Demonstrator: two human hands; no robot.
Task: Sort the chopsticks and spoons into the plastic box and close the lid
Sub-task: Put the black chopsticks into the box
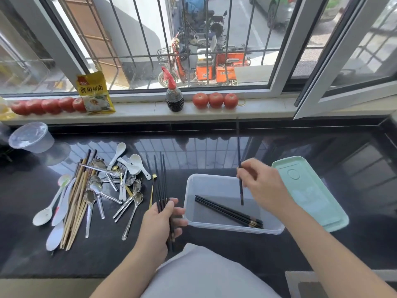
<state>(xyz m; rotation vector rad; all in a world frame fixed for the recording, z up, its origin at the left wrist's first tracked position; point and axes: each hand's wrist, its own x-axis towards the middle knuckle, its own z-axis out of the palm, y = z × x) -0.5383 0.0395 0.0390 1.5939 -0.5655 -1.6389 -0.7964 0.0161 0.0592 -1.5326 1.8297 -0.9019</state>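
A clear plastic box stands on the black counter with a few black chopsticks lying slantwise inside. My right hand pinches one black chopstick nearly upright, its lower tip over the box. My left hand grips a bundle of black chopsticks just left of the box, tips pointing away. To the left lies a pile of metal spoons, white spoons and wooden chopsticks. The mint green lid lies right of the box.
A clear round tub sits at the far left of the counter. On the window sill stand a dark sauce bottle, a yellow packet and rows of tomatoes. An open window sash juts in at the right.
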